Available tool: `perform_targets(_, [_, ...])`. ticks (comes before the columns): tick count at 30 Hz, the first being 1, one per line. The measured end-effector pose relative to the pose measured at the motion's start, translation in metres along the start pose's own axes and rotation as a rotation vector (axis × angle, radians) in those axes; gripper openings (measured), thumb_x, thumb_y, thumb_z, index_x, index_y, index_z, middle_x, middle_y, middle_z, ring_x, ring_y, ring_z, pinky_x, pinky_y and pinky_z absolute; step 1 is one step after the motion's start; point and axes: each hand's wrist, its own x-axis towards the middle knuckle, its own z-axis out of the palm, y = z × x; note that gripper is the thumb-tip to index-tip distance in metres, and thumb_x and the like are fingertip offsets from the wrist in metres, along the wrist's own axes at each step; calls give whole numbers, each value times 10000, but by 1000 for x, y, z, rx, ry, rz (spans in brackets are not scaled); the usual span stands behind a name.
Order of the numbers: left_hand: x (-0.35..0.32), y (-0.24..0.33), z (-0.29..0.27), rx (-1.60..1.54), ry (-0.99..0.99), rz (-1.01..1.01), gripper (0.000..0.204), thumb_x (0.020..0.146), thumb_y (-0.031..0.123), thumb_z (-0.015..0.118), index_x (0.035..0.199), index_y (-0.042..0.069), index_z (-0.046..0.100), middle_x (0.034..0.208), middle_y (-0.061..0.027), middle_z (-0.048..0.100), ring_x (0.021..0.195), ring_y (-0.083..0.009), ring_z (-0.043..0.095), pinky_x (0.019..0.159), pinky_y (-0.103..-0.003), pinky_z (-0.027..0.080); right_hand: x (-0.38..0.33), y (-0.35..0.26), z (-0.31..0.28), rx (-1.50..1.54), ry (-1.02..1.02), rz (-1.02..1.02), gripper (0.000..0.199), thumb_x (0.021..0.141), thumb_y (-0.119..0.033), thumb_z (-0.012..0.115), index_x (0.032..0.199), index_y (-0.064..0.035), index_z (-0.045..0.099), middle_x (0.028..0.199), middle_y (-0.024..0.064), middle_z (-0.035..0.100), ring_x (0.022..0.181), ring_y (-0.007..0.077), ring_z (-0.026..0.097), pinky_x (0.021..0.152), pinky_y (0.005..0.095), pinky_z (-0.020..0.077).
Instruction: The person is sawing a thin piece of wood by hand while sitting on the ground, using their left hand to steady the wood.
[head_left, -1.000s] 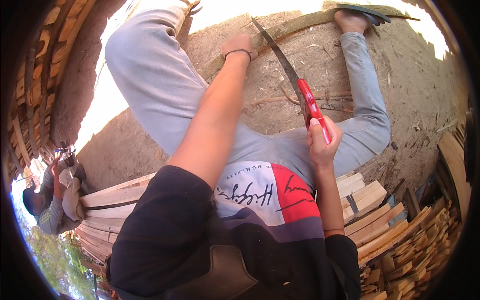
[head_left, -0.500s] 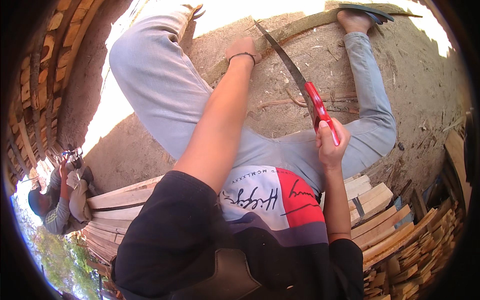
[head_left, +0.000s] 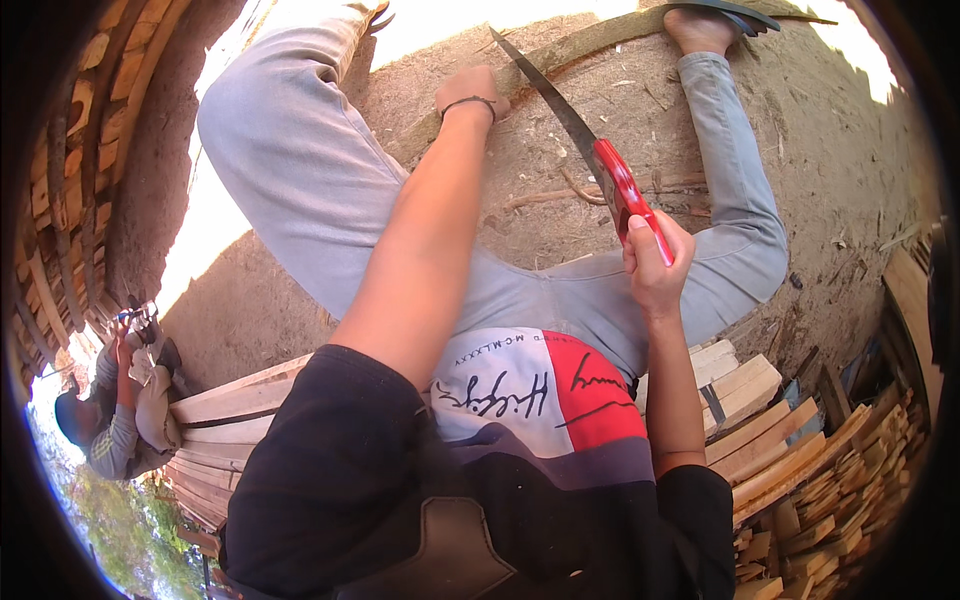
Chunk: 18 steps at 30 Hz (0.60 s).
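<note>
My right hand (head_left: pixel 660 262) is closed around the red handle of a hand saw (head_left: pixel 622 180). The saw's dark, curved blade points away to the upper left and crosses a long branch (head_left: pixel 600 38) on the ground. Left of the blade, my left hand (head_left: pixel 470 95) is closed over the branch, its wrist in a dark band; the fingertips are hidden. My right foot (head_left: pixel 692 32), in a dark sandal (head_left: pixel 742 18), rests on the far right part of the branch. Whether the teeth are in a cut cannot be made out.
Thin sticks (head_left: pixel 560 195) and wood chips lie on the sandy ground between my legs. Stacked planks (head_left: pixel 235 405) are behind me at left, with more cut timber (head_left: pixel 770 440) at lower right. Another person (head_left: pixel 125 400) sits at far left beside a wooden slat wall (head_left: pixel 75 180).
My right hand and the saw have moved slightly away from me. My left hand stays on the branch. The whole view has shifted a little.
</note>
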Motion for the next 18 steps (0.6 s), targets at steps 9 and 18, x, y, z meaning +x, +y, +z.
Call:
perform_targets(9, [7, 0, -1, -2, -20, -7, 293, 824, 258, 675, 1063, 99, 731, 1062, -130, 730, 1001, -285, 701, 849, -406, 578, 3, 3, 7, -7, 19, -14, 305, 935, -190, 640, 701, -15, 554, 580, -51, 427, 569, 43, 381, 499, 264, 289])
perform_targets(18, [12, 1, 4, -2, -10, 9, 309, 805, 273, 722, 1073, 122, 739, 1079, -104, 733, 1022, -267, 701, 865, -392, 574, 26, 0, 29, -61, 32, -49, 307, 924, -174, 643, 688, -3, 544, 582, -22, 440, 559, 55, 381, 496, 283, 298])
